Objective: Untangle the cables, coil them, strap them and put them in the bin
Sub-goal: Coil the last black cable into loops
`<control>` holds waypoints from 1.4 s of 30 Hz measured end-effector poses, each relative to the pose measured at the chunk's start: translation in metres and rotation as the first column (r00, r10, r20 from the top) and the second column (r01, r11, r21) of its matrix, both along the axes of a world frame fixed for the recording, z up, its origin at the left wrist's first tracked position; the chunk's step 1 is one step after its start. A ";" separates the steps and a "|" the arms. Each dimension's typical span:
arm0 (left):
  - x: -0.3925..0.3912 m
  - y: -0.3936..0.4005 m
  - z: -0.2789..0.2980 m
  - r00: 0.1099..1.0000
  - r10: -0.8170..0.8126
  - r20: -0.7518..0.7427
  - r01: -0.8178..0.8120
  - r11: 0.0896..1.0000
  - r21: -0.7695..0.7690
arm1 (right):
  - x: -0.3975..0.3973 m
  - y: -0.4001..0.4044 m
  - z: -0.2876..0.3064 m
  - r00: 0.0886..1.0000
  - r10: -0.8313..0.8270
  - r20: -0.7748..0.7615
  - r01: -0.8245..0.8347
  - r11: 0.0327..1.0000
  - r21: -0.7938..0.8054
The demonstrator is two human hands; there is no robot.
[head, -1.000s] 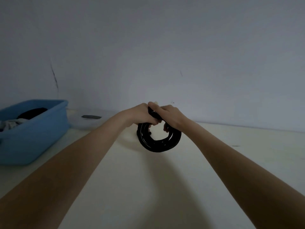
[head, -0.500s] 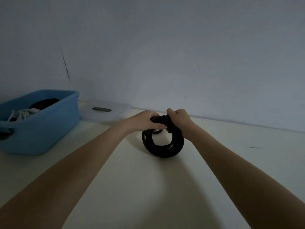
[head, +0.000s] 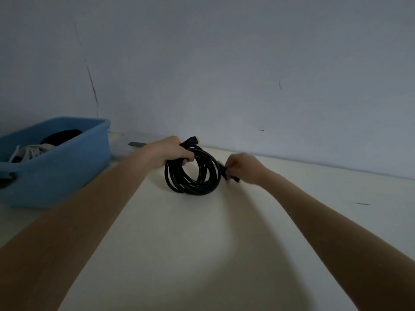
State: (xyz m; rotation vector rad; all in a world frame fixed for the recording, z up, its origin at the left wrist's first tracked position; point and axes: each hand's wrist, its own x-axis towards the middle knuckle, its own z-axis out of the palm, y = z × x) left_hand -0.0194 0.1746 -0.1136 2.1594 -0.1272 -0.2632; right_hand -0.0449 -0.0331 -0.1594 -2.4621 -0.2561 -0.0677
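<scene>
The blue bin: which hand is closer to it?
Left. The left hand grips the cable coil just right of the blue bin; the right hand is beyond the coil.

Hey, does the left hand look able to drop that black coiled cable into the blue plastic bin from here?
Probably yes. The left hand grips the top of the black coiled cable, and the blue plastic bin sits open-topped just to its left, nothing between. The right hand pinches something dark, blurred, at the coil's side.
</scene>
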 end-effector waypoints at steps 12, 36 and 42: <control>-0.009 -0.060 0.006 0.932 -0.315 -0.177 0.293 0.946 -0.138 | -0.055 -0.040 0.110 0.952 0.287 -0.108 -0.225 0.893 0.391; -0.047 -0.087 0.029 0.753 -0.581 -0.308 0.542 0.814 -0.212 | -0.067 -0.058 0.121 0.950 0.075 -0.304 -0.110 0.989 -0.101; -0.051 -0.092 0.027 0.713 -0.620 -0.327 0.557 0.785 -0.272 | -0.065 -0.072 0.114 0.968 0.089 -0.235 -0.069 0.994 0.090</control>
